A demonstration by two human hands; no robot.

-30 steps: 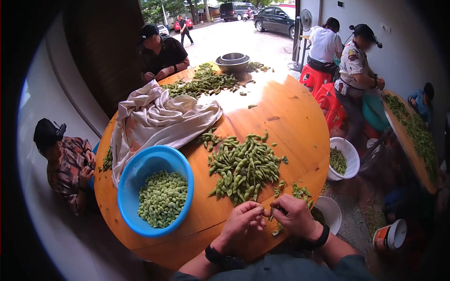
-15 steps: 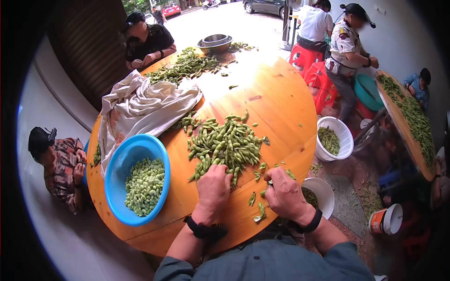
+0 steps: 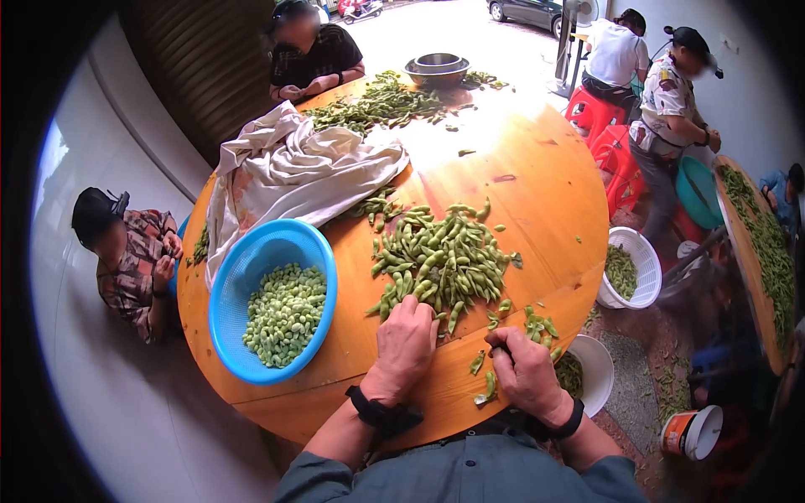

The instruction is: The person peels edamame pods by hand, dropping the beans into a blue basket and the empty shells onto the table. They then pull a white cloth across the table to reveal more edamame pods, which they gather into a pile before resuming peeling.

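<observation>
A heap of green soybean pods (image 3: 440,256) lies on the round wooden table in front of me. My left hand (image 3: 405,345) is at the heap's near edge, fingers curled in and touching the pods; whatever they pinch is hidden. To the right, my right hand (image 3: 528,375) is closed, thumb against curled fingers, near the table edge; I cannot make out anything in it. Split pod shells (image 3: 541,327) lie just beyond it, and another opened pod (image 3: 486,389) is beside its wrist side. A blue plastic basket (image 3: 225,323) of shelled beans (image 3: 287,314) stands left of my hands.
A crumpled pale cloth (image 3: 293,172), more pods (image 3: 377,105) and metal bowls (image 3: 438,71) occupy the far table (image 3: 537,184). White buckets (image 3: 597,377) and a white basket (image 3: 650,272) stand right, below the edge. Several people sit or stand around, some at another pod-covered table (image 3: 725,201).
The view has turned, shifting everything rightward. My right hand has drawn back slightly from the shells, which now show more fully. The green bit at its fingertips no longer shows. My left hand stays at the heap.
</observation>
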